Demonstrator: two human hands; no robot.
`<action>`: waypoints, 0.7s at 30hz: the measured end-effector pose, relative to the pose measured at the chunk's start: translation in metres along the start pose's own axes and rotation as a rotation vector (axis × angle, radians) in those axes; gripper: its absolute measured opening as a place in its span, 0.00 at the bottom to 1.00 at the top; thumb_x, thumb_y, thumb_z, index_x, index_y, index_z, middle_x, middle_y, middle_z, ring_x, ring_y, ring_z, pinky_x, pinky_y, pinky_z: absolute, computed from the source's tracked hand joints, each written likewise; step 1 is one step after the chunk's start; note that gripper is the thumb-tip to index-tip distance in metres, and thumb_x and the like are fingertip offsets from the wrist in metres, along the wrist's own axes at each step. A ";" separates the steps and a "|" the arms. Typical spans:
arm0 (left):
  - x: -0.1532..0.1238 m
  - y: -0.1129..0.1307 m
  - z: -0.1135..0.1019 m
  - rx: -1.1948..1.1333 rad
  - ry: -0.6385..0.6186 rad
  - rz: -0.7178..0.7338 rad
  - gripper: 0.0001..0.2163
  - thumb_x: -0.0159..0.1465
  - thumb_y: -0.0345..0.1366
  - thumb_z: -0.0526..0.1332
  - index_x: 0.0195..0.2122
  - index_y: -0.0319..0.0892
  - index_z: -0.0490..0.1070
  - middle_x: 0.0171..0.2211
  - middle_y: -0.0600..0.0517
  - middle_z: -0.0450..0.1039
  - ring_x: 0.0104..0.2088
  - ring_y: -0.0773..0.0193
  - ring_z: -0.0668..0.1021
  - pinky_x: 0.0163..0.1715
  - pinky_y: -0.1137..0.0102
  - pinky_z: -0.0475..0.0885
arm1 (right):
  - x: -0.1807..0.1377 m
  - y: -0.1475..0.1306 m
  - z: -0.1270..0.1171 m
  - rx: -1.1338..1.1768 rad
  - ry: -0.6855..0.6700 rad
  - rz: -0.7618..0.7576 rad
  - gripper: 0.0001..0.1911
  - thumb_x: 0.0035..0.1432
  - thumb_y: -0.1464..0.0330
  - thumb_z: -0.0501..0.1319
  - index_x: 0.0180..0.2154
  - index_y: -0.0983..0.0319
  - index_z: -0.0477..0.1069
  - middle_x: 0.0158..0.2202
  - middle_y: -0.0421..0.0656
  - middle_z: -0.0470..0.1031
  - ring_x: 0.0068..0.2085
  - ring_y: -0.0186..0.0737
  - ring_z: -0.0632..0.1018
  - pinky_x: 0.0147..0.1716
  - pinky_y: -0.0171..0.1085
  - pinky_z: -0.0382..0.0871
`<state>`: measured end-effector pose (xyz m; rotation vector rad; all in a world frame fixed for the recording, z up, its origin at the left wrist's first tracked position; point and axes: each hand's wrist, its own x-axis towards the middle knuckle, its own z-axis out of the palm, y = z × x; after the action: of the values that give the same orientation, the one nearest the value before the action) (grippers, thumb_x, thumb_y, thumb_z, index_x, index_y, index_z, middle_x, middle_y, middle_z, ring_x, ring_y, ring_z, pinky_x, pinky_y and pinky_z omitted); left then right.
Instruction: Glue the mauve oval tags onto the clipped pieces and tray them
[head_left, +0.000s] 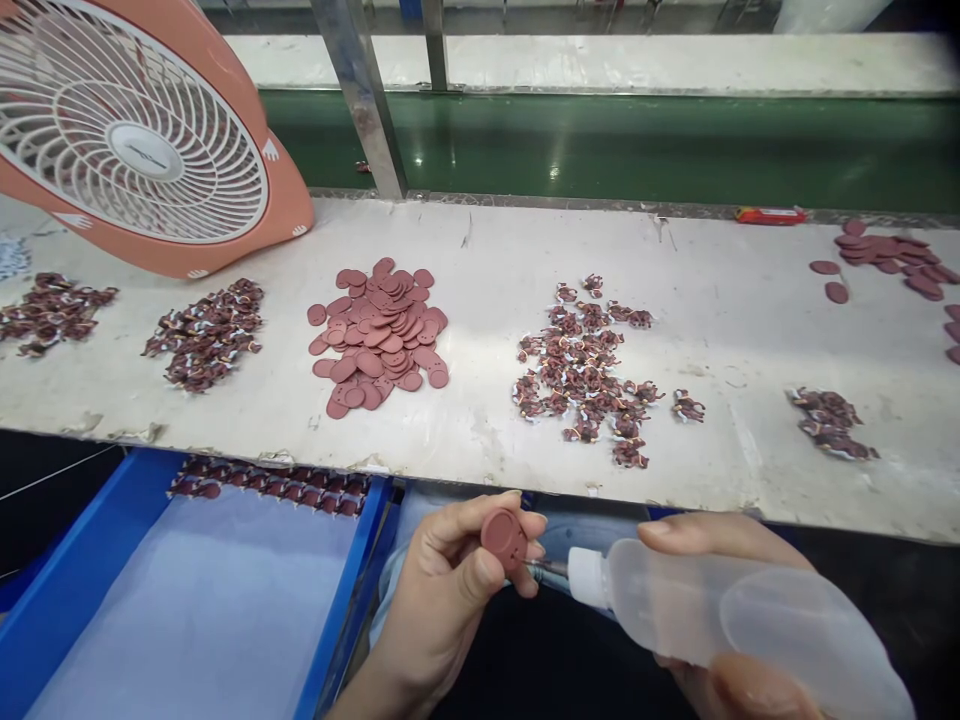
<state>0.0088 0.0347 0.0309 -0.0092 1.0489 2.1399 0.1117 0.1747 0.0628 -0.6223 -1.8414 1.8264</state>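
One oval disc [502, 536] is pinched by the left hand [448, 580] near the table [480, 260]; a bottle [772, 610] is gripped by the right hand [720, 536], best squeezed lightly, its tip [553, 567] kept steady at the disc

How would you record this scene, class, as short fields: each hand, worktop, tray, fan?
Left hand: holds a reddish-brown oval disc
Right hand: grips a translucent bottle, its white cap facing the disc
White worktop: disc pile between piles of small brown figures
Blue tray: rows of small pieces at its far end
Fan: orange, white grille, upper left
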 end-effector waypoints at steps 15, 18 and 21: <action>-0.001 0.001 -0.001 -0.013 0.009 0.004 0.13 0.52 0.42 0.72 0.39 0.47 0.82 0.34 0.49 0.83 0.28 0.67 0.79 0.27 0.75 0.75 | 0.003 -0.002 0.010 0.092 0.025 -0.010 0.19 0.56 0.49 0.63 0.44 0.53 0.71 0.19 0.39 0.65 0.19 0.42 0.69 0.17 0.40 0.58; -0.001 0.001 -0.001 -0.014 0.003 0.005 0.13 0.52 0.42 0.72 0.39 0.48 0.82 0.35 0.49 0.83 0.28 0.67 0.79 0.27 0.75 0.75 | 0.003 -0.002 0.010 0.023 0.020 -0.012 0.19 0.57 0.48 0.62 0.43 0.53 0.70 0.17 0.37 0.60 0.16 0.38 0.63 0.15 0.40 0.54; -0.002 0.001 -0.002 -0.015 0.004 0.001 0.13 0.53 0.42 0.72 0.40 0.48 0.81 0.35 0.49 0.83 0.28 0.68 0.79 0.27 0.76 0.75 | 0.000 0.004 0.007 0.024 0.012 -0.010 0.21 0.56 0.47 0.62 0.44 0.52 0.71 0.20 0.40 0.67 0.17 0.38 0.64 0.15 0.40 0.54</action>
<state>0.0087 0.0322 0.0310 -0.0199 1.0350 2.1493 0.1073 0.1694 0.0592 -0.6127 -1.8088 1.8322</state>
